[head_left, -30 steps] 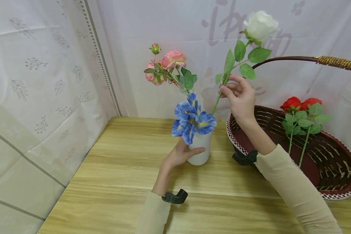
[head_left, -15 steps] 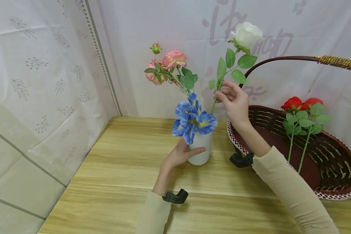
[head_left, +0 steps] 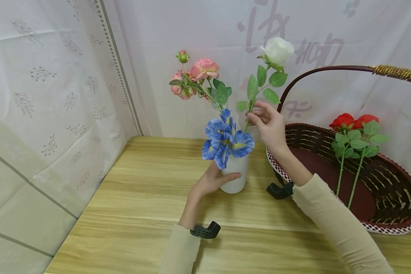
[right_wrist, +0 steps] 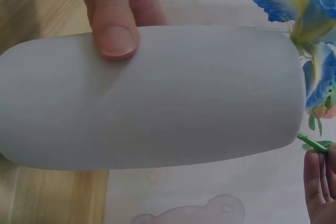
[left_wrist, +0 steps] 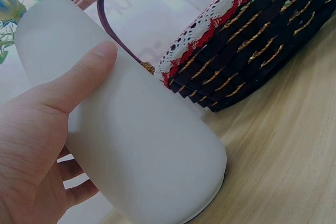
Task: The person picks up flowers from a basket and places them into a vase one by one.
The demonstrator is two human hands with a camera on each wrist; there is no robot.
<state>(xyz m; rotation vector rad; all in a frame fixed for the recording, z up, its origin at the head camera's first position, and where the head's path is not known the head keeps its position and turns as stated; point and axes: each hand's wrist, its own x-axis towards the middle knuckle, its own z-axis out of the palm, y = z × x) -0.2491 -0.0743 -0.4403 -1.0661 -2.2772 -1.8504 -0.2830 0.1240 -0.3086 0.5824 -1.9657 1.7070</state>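
My left hand (head_left: pixel 208 182) grips the white vase (head_left: pixel 235 177), which stands upright on the table. In the left wrist view the thumb lies along the vase (left_wrist: pixel 147 135), with fingers curled behind it. A white rose (head_left: pixel 278 51) on a green leafy stem is pinched between the thumb and fingers of my right hand (head_left: pixel 273 127). Its lower stem (right_wrist: pixel 313 143) meets the vase mouth in the right wrist view; its end is hidden. From the vase rise a blue iris (head_left: pixel 222 139), leaning forward, and pink flowers (head_left: pixel 204 68) with a bud, leaning left.
On the right, a dark woven basket (head_left: pixel 394 182) with a lace-trimmed rim and arched handle (head_left: pixel 332 68) holds two red roses (head_left: pixel 342 121). The wooden table (head_left: pixel 140 198) extends left and forward of the vase. A patterned cloth (head_left: pixel 68 76) hangs behind and left.
My right hand has moved left and down, bringing the white rose lower and closer to the vase. The left hand and the vase have stayed put.
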